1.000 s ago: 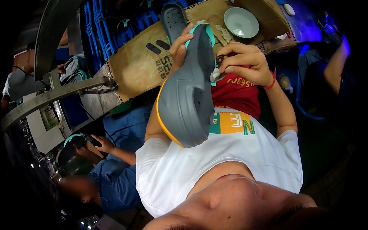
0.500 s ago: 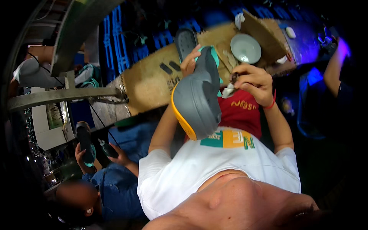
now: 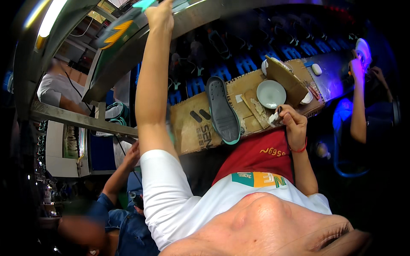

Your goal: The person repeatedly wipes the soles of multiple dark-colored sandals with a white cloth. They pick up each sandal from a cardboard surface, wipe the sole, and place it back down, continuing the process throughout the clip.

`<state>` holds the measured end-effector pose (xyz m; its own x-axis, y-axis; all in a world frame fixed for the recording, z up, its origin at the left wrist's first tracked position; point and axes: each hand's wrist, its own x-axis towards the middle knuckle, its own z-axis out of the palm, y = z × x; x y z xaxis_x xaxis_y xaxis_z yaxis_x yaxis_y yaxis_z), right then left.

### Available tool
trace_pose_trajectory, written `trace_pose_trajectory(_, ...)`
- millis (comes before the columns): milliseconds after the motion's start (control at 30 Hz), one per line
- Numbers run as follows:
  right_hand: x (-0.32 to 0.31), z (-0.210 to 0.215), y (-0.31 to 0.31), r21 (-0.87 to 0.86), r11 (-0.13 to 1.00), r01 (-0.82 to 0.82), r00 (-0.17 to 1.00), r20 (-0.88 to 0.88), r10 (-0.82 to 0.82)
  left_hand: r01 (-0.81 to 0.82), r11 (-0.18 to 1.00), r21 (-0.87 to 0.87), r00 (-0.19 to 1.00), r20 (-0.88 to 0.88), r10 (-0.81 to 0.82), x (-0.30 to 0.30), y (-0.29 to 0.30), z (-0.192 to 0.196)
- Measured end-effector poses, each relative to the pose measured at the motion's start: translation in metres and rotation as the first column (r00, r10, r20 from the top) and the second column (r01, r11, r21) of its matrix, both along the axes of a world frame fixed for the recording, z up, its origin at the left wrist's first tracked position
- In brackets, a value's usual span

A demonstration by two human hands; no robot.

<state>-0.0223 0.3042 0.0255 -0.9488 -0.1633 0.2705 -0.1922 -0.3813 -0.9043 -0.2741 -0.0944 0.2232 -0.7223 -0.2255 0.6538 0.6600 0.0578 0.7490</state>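
Stretched far up to the left, my left hand [image 3: 160, 16] is closed on the teal end of a grey shoe sole [image 3: 116, 33] with orange parts. That sole is blurred and hangs by the metal frame. My right hand [image 3: 295, 128] pinches a small dark-handled tool with a white, smeared tip [image 3: 274, 118], just in front of a white bowl [image 3: 271, 94]. Its exact kind is hidden by the fingers. Another grey sole [image 3: 224, 113] with a teal rim lies on the cardboard [image 3: 183, 136], its perforated inside facing up.
A metal rail [image 3: 77, 116] crosses at the left. Beside the bowl stands a folded cardboard piece [image 3: 288, 79]. Rows of blue-lit racks [image 3: 245, 64] run behind the bench. A co-worker in denim [image 3: 124, 226] is at lower left; another person's arm [image 3: 358, 106] is at right.
My left hand has carried the orange-edged sole from before my chest up to the far left. My right hand has dropped slightly, still pinching the tool. The other sole now lies uncovered.
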Motion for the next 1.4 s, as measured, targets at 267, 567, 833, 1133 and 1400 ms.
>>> trace_pose_trajectory(267, 0.006, -0.021, 0.02, 0.061, 0.995, 0.082, 0.991, 0.097, -0.087, -0.8, 0.278, -0.532, 0.6, -0.691, 0.404, 0.114, 0.024, 0.019)
trace_pose_trajectory(567, 0.005, -0.022, 0.011, 0.125, 0.992, 0.02, 0.996, 0.079, -0.03, -0.227, 0.65, -0.725, 0.872, 0.147, 0.468, 0.109, -0.087, 0.051)
trace_pose_trajectory(833, 0.006, -0.04, 0.016, 0.127, 0.99, 0.057, 0.987, 0.141, -0.075, -0.474, 0.547, -0.69, 0.755, 0.001, 0.655, 0.11, -0.073, 0.035)
trace_pose_trajectory(1133, 0.01, -0.048, 0.009, 0.128, 0.99, 0.05, 0.985, 0.155, -0.07, -0.487, 0.39, -0.782, 0.689, -0.07, 0.721, 0.061, -0.01, 0.052)
trace_pose_trajectory(1400, 0.013, -0.038, 0.008, 0.2, 0.978, 0.053, 0.986, 0.146, -0.084, -0.681, -0.081, -0.728, 0.44, -0.495, 0.749, 0.037, 0.037, 0.036)
